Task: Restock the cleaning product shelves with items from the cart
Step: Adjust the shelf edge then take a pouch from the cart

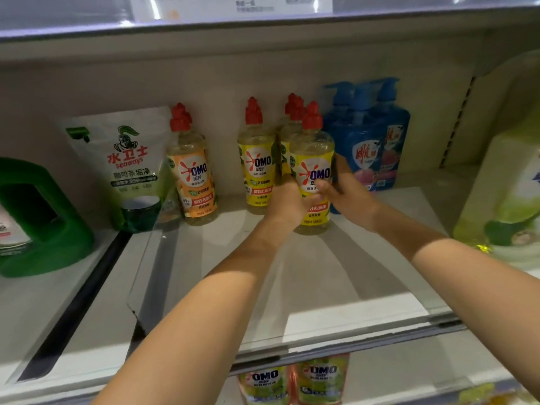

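Note:
A yellow-label OMO bottle (314,159) with a red cap stands upright on the white shelf (306,276), in front of other yellow OMO bottles (257,159). My left hand (287,201) grips its lower left side. My right hand (347,190) wraps its right side, thumb across the label. An orange-label OMO bottle (194,171) stands apart to the left. The cart is out of view.
A white Seaways pouch (128,159) and a green jug (38,220) stand at the left. Blue pump bottles (371,135) stand right of the OMO group, and a large pale green bottle (508,182) at far right. OMO pouches (295,381) sit on the shelf below.

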### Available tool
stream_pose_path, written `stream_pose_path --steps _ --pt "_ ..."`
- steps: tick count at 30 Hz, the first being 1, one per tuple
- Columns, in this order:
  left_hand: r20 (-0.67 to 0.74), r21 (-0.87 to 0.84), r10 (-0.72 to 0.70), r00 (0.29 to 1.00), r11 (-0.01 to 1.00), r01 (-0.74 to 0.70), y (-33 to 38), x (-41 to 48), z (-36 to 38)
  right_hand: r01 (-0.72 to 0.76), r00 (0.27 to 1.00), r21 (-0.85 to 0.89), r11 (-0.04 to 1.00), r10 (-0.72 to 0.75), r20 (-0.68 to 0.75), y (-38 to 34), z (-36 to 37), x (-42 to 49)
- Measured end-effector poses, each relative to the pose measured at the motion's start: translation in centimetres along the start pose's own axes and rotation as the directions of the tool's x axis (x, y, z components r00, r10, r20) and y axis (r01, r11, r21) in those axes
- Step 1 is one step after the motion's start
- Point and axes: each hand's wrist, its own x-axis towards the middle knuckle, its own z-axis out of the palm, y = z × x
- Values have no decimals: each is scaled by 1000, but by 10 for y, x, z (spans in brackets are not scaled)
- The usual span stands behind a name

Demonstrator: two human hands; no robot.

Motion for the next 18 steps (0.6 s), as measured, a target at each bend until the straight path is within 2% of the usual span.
stream_pose_path --steps 8,12,16,18 --pt "-7 -43 -40 999 998 40 0 5 2 -54 998 25 998 54 -29 -1 3 7" --pt "-39 13 -82 996 997 82 5 1 -1 -142 990 -67 988 142 2 7 3 0" --pt "-158 -175 -177 971 973 149 16 -17 -4 -195 967 36 980 199 -161 -2 8 -19" --pt "-175 -281 -195 965 949 141 21 -37 -9 -183 960 21 983 183 -212 -16 10 -39"
